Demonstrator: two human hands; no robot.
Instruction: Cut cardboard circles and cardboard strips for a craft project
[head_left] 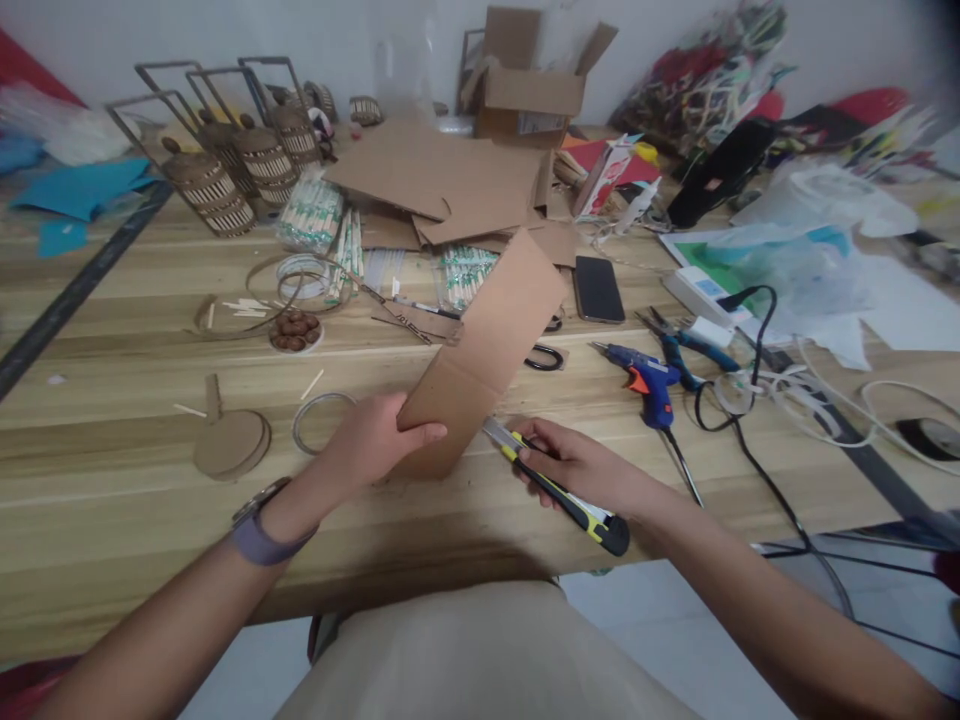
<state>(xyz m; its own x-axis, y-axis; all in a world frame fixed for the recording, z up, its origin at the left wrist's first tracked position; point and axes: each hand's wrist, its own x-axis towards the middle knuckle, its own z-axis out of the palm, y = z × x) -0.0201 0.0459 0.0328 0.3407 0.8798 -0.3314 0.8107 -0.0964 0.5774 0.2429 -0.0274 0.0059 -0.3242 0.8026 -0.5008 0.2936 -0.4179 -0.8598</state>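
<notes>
One strip of cardboard (484, 355) lies between the left hand (382, 440) and the right hand (574, 460), its long axis slanting from near left to far right, with a crease running across it. The relation that seems to matter most is that of edge to blade: the utility knife (579, 508) points far and left, so its blade (499, 433) meets the strip's right edge at an angle, close to the near end. Whether the blade touches the edge or stops just beside it, I cannot tell.

The left hand is nearer the strip and pinches its near left edge, thumb laid over the face that shows. The right hand is closed around the knife's handle, on the right of the strip and apart from it. Most of the strip reaches away beyond both hands, towards the stacked cardboard sheets (450, 170) at the far side of the counter (150, 520). Whether its near end rests on the wood is unclear. Well right of the knife lies a blue glue gun (649, 375).
</notes>
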